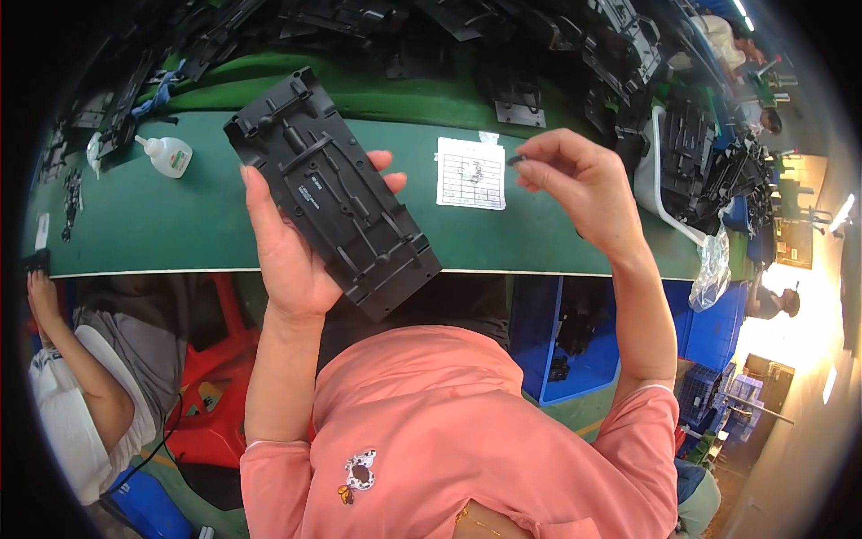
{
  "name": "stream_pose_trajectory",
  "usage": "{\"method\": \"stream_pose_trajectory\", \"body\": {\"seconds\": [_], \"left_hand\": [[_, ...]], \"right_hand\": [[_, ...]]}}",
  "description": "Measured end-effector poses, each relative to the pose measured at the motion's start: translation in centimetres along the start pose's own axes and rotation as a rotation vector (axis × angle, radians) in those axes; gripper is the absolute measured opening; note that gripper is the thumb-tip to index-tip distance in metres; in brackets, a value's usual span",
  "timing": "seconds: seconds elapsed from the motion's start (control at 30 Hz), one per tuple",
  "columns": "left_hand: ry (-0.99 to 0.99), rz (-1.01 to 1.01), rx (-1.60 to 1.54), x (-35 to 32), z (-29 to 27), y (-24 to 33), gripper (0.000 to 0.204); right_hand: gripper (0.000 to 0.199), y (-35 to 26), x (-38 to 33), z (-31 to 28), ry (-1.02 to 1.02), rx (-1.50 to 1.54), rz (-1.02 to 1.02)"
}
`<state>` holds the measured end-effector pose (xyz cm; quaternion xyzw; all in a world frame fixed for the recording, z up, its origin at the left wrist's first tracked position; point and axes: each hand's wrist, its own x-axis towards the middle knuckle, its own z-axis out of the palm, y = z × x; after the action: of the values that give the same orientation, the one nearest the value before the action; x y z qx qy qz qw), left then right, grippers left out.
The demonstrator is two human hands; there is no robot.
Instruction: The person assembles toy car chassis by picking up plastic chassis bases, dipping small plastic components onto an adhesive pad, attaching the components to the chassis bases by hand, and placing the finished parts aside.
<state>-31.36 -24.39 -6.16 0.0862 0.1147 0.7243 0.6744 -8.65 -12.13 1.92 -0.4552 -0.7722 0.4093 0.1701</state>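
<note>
My left hand (285,251) holds a long black plastic panel (334,190) with ribs and slots, tilted above the near edge of the green table (180,225). My right hand (582,184) is raised to the right of the panel, its thumb and forefinger pinched on a small black piece (514,161). A white sheet of paper with a grid (471,173) lies on the table between the two hands.
A white squeeze bottle (167,154) lies at the table's left. Piles of black plastic parts (503,54) fill the far side, and a white bin (669,180) of them stands at the right. Another person's arm (63,350) is at the left. Blue crates (575,341) sit under the table.
</note>
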Motion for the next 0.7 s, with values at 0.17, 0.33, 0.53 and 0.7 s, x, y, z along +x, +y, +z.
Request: {"method": "stream_pose_trajectory", "body": {"seconds": [0.17, 0.33, 0.53, 0.7], "left_hand": [[0.000, -0.002, -0.021, -0.1, 0.2, 0.0, 0.083], [-0.008, -0.010, -0.006, 0.0, 0.2, 0.0, 0.083], [-0.004, -0.006, 0.000, 0.0, 0.1, 0.0, 0.077], [-0.002, 0.002, 0.014, 0.0, -0.1, 0.0, 0.077]], "right_hand": [[0.011, -0.3, 0.7, -0.4, 0.045, -0.129, -0.095], [0.014, 0.1, 0.6, 0.6, -0.019, -0.213, -0.126], [0.016, 0.2, 1.1, 1.9, -0.035, -0.226, -0.051], [0.017, 0.2, 1.6, 2.2, -0.059, -0.229, -0.011]]}}
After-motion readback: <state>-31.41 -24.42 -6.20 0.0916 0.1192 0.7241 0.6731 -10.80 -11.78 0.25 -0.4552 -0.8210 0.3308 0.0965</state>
